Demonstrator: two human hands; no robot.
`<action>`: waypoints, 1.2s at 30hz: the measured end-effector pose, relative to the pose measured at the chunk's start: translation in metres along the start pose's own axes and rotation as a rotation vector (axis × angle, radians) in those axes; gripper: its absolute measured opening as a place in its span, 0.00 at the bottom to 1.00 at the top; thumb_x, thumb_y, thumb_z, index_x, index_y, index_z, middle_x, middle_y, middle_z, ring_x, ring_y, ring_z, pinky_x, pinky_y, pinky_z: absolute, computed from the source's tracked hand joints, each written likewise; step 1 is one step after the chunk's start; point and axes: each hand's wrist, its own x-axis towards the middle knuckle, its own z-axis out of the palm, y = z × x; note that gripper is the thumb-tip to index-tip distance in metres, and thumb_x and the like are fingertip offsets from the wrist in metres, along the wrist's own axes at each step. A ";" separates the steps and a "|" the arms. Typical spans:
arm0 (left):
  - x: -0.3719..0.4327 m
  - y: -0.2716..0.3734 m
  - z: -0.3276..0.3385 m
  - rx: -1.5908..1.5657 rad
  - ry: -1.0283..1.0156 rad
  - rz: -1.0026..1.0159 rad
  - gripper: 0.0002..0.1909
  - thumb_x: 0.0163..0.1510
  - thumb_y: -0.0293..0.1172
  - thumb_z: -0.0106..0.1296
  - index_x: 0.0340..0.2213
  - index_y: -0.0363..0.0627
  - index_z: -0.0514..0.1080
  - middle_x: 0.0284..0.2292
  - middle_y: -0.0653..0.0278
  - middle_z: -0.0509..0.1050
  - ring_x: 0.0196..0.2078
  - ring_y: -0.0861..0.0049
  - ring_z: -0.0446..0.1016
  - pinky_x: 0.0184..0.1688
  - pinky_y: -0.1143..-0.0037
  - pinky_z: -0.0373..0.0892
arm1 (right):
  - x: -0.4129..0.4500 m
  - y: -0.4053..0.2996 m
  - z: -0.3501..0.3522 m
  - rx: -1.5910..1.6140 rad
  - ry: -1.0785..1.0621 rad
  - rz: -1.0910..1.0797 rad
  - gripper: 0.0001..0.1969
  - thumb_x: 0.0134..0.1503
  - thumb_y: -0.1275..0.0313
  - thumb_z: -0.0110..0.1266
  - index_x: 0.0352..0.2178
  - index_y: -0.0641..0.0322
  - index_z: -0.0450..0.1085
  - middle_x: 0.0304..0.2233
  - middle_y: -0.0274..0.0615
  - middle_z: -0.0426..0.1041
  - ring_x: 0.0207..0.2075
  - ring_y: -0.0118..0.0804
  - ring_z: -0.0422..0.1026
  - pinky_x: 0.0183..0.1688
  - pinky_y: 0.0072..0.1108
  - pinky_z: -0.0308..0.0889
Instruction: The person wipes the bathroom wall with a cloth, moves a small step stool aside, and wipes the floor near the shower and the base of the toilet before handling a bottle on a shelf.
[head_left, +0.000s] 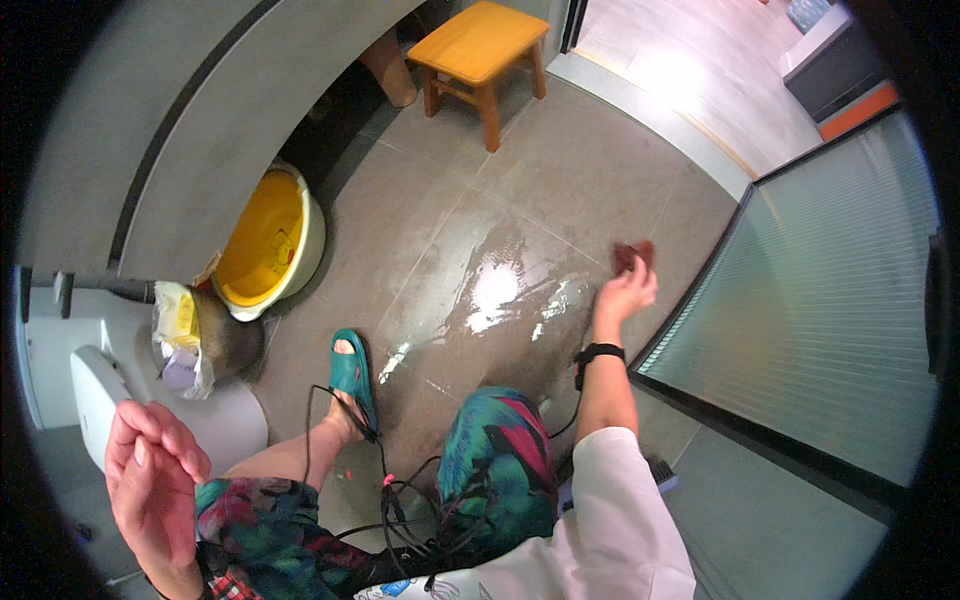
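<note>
My right hand (628, 291) reaches over the grey tiled floor and grips a dark reddish-brown thing (632, 257), blurred, perhaps a cloth or scrubbing pad. To its left, a wet patch with shining water (495, 292) covers the tiles. My left hand (154, 480) is raised at the lower left, palm up with fingers loosely curled, near the white toilet (225, 424); nothing shows in it. Black cables (405, 517) with a pink tie hang between my legs. A green slipper (352, 375) is on one foot.
A white basin (313, 247) with a yellow inside stands under the grey cabinet (202, 135), beside a bin with a plastic liner (184, 341). A wooden stool (480, 41) stands at the top. A ribbed glass door (810, 300) stands at the right, near the doorway threshold (652, 116).
</note>
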 end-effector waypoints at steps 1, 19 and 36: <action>0.006 -0.003 -0.002 -0.057 -0.017 -0.025 0.10 0.57 0.32 0.48 0.34 0.40 0.61 0.28 0.63 0.63 0.26 0.77 0.65 0.28 0.79 0.63 | 0.010 0.029 0.004 -0.282 0.163 -0.064 0.15 0.49 0.75 0.54 0.41 0.57 0.71 0.42 0.53 0.69 0.45 0.54 0.66 0.47 0.38 0.62; 0.089 -0.052 0.014 -0.394 -0.122 -0.510 0.09 0.57 0.32 0.47 0.35 0.39 0.62 0.29 0.59 0.67 0.27 0.69 0.68 0.28 0.68 0.71 | -0.055 -0.111 0.078 0.513 -0.631 -0.470 0.12 0.52 0.77 0.45 0.36 0.58 0.72 0.38 0.46 0.73 0.44 0.49 0.69 0.48 0.35 0.63; 0.108 -0.045 0.003 -0.543 0.039 -0.499 0.09 0.61 0.31 0.41 0.38 0.37 0.61 0.30 0.56 0.67 0.28 0.68 0.68 0.29 0.66 0.71 | 0.018 -0.082 0.187 0.200 -0.274 -0.584 0.13 0.42 0.77 0.50 0.33 0.57 0.74 0.41 0.48 0.71 0.45 0.52 0.67 0.48 0.38 0.62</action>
